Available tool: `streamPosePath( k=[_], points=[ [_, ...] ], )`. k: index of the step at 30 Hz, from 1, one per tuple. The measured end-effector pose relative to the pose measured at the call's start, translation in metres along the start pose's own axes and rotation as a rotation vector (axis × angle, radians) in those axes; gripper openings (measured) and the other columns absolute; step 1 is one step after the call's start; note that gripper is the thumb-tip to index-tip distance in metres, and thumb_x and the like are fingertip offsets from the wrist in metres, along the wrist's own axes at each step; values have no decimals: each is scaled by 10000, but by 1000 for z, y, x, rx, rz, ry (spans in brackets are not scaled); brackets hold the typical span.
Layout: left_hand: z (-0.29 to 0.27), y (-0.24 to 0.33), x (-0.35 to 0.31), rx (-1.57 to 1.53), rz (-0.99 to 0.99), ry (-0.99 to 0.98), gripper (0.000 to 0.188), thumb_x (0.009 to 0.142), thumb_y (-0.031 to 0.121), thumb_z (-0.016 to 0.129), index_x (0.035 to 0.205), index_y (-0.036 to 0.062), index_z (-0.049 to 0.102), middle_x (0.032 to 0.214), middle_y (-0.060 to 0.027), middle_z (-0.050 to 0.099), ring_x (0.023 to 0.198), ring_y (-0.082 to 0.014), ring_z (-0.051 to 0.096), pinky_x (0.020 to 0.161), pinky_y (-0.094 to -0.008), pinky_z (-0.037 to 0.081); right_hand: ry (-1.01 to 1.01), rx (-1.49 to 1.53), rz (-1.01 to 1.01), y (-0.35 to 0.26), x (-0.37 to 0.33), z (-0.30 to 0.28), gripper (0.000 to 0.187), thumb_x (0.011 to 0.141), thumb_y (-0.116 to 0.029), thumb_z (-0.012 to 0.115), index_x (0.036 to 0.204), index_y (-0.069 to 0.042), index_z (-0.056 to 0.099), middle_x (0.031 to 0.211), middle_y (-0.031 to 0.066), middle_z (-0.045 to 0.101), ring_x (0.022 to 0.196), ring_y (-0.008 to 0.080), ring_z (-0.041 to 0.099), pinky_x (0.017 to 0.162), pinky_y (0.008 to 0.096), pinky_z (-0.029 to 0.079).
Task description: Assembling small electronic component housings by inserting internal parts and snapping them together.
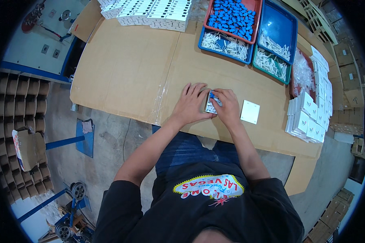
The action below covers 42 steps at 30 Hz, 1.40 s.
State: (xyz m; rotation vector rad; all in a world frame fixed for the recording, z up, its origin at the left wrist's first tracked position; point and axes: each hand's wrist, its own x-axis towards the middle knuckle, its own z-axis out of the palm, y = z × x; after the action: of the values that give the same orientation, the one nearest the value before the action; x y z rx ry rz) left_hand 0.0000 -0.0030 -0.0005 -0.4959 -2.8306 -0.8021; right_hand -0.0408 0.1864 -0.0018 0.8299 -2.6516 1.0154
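The left hand point(189, 105) grasps a small white rectangular box point(209, 108) from left; right hand point(228, 107) bends fingers over its right, grip unclear.

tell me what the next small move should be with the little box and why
Probably settle the contents of the little box with the right hand before reaching for the flat white square: the right fingers are over the box, a blue piece shows there, the left hand braces it, and the square lies apart on the cardboard.
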Motion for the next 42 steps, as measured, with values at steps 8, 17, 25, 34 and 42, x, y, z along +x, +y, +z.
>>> streamPosePath(
  k=[8,17,25,34,42],
  points=[
    [8,-6,1,26,17,-16,858,702,536,753,1378,70,505,1443,-136,457,1414,-301,367,1210,-535,211,-161,-361,8,-30,-10,-11,387,926,-268,661,1256,-67,680,1466,126,506,1378,311,439,1156,590,273],
    [4,3,0,-5,12,35,887,682,578,811,1359,81,525,1416,-137,484,1368,-326,428,1201,-548,229,168,-103,170,10,-46,-24,452,851,-211,726,1257,-31,643,1410,173,524,1317,366,476,1110,509,371],
    [4,0,1,-130,-30,67,885,709,573,814,1351,30,538,1382,-138,528,1306,-321,497,1189,-500,285,195,-375,676,42,-89,-87,552,781,-274,826,1190,32,617,1261,206,541,1184,383,518,1005,465,445],
    [26,30,-2,-1632,-490,198,612,974,363,585,1490,72,430,1343,-148,588,1266,-319,581,1039,-404,487,203,130,710,40,-93,-83,453,814,-130,815,1152,25,558,1110,158,621,1021,253,620,889,364,517],
    [29,63,-17,-2129,-633,-94,607,1012,500,355,1517,166,403,1426,-219,538,1265,-418,571,1014,-534,504,447,879,661,48,-97,-78,311,887,-16,727,1145,-29,554,957,32,673,921,147,658,822,274,522]
  ],
)
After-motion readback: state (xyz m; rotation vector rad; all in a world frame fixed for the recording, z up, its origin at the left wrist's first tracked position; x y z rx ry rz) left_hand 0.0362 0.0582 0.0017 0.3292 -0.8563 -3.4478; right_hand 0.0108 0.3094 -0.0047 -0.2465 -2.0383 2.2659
